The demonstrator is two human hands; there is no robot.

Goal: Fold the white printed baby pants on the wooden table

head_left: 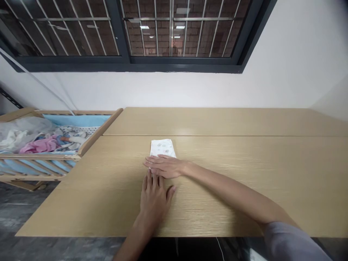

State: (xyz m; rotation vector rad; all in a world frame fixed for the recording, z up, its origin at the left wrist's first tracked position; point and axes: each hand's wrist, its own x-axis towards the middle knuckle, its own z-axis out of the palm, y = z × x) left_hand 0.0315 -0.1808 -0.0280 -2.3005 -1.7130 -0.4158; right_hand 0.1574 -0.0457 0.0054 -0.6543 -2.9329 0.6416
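Folded white cloth [163, 148] lies on the wooden table [217, 203], its long axis running away from me toward the window [179, 36], its near end hidden by the hands. On my feed, the left hand [153, 203] sits flat and open, fingertips at the cloth's near end, holding nothing; the right hand [165, 166] rests open across the cloth, fingers pointing left, with no visible grip.
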